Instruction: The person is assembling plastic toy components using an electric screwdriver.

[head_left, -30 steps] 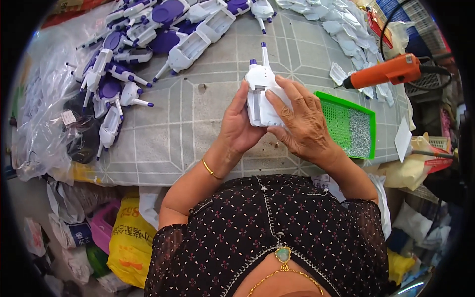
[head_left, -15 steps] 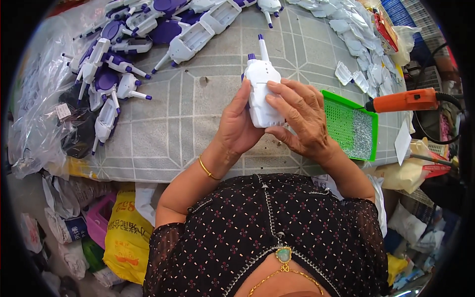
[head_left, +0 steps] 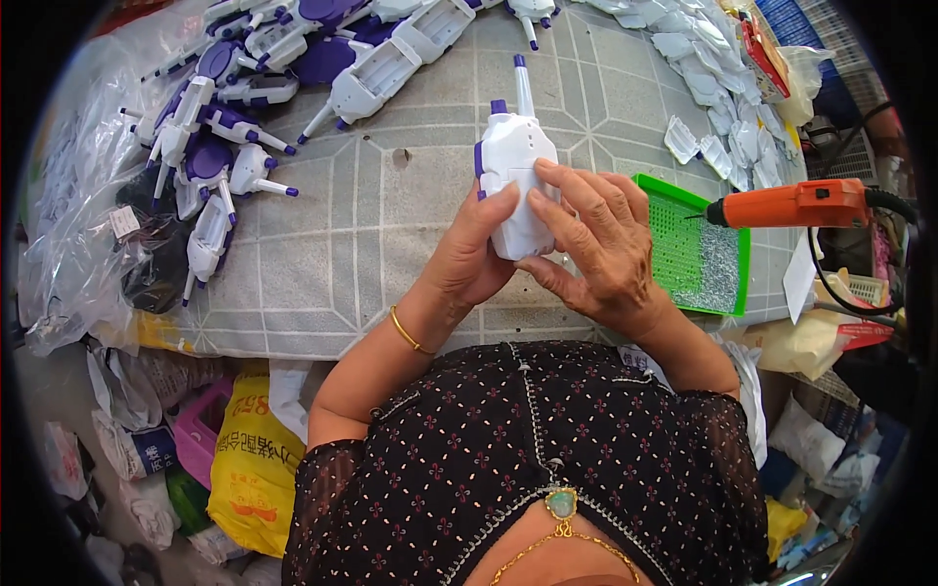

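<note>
A white and purple toy (head_left: 515, 176) sits above the middle of the table (head_left: 391, 244), gripped by both hands. The left hand (head_left: 471, 256) wraps its side; the right hand (head_left: 598, 244) presses fingers on top. A green tray (head_left: 694, 256) and an orange screwdriver (head_left: 787, 205) lie right. More toys (head_left: 225, 146) pile far left on the grey patterned cloth.

1 head-worn fisheye view, looking steeply down, close over table (head_left: 371, 244)

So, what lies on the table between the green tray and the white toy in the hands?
In the head view, the right hand fills that stretch: it grips the white toy, and its far side reaches the green tray. The left hand holds the toy's other side.
</note>
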`<action>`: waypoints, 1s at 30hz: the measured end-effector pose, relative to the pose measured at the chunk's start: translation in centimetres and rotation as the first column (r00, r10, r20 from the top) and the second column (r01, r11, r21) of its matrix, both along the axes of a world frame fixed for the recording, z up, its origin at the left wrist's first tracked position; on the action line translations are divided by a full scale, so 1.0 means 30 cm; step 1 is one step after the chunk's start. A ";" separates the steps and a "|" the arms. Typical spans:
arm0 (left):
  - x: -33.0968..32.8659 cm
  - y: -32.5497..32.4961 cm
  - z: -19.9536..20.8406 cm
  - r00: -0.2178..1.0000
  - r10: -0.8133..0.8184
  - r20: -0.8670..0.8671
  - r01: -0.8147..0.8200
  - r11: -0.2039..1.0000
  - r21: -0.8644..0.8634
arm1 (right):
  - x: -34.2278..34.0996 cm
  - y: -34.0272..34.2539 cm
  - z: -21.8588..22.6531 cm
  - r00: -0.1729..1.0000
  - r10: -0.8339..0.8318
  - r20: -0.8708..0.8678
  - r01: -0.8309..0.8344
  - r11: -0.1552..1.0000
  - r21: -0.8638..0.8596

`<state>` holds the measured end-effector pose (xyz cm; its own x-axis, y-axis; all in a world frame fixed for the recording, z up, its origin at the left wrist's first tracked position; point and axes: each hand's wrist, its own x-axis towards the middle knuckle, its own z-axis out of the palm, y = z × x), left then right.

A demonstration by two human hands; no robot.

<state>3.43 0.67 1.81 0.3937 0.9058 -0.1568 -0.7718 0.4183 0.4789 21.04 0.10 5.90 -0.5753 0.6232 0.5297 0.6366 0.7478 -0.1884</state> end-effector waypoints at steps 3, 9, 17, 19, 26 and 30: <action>-0.011 0.007 -0.043 0.999 -0.035 0.002 0.035 0.998 0.059 | 0.002 -0.010 -0.011 0.999 -0.024 -0.028 0.023 0.999 -0.034; 0.010 0.038 -0.001 0.992 0.043 0.116 -0.061 0.987 0.149 | -0.014 -0.017 -0.063 0.887 -0.213 -0.409 0.113 0.960 -0.256; 0.028 0.022 0.023 0.968 0.174 -0.180 -0.126 0.961 0.247 | 0.000 0.056 -0.075 0.484 -0.570 -0.664 -0.484 0.458 -0.745; 0.028 0.000 0.002 0.663 0.551 -0.507 -0.362 0.829 0.427 | 0.039 0.072 -0.042 0.466 -0.580 -0.668 -0.461 0.486 -0.743; -0.045 0.066 0.120 -0.157 0.924 -0.348 0.686 0.356 0.635 | 0.117 0.093 -0.060 0.713 -0.422 -0.560 -0.390 0.425 -0.817; -0.061 0.061 0.039 0.018 0.872 -0.489 0.750 0.311 0.583 | 0.126 0.094 -0.076 0.746 -0.423 -0.515 -0.362 0.392 -0.846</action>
